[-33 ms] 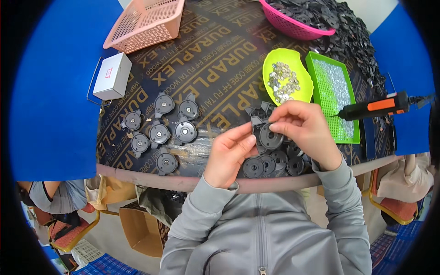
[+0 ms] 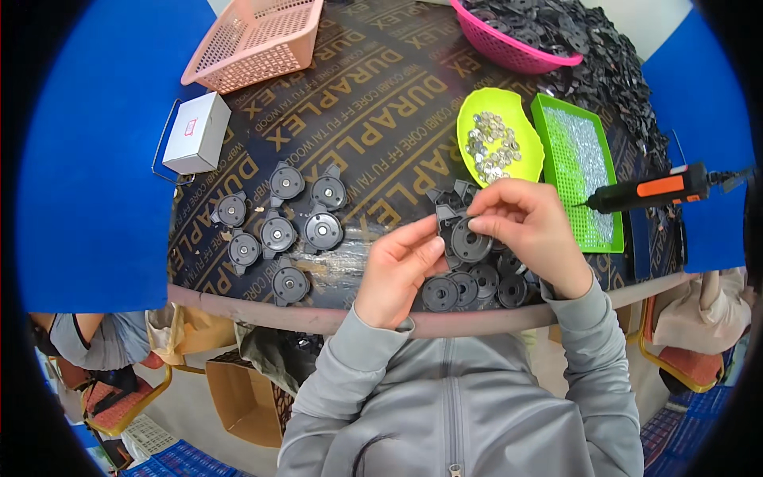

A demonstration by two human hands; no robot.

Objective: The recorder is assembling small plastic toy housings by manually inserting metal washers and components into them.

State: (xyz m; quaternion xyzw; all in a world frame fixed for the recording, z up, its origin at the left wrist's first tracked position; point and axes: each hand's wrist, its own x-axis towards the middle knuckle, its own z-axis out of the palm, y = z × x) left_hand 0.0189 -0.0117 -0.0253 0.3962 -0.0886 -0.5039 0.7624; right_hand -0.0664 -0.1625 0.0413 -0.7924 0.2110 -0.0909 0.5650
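Note:
My left hand (image 2: 400, 274) pinches the left edge of a black plastic bracket (image 2: 447, 216) between thumb and fingers. A black plastic disc (image 2: 470, 247) with a centre hole lies against the bracket, and my right hand (image 2: 534, 228) grips its upper edge with thumb and forefinger. More black brackets (image 2: 462, 189) lie just beyond my fingers. Loose black discs (image 2: 439, 293) sit by the table's near edge below my hands. At the left, several black assembled parts (image 2: 276, 233), each a disc on a bracket with a shiny centre, rest on the table.
Beyond my hands stand a yellow-green dish (image 2: 528, 164) of small metal pieces and a green tray (image 2: 550, 151) of silvery bits. An electric screwdriver (image 2: 648, 191) hangs over the tray. Farther off are a pink basket (image 2: 517, 57), heaped black parts (image 2: 612, 63), a peach basket (image 2: 262, 67) and a white box (image 2: 199, 133).

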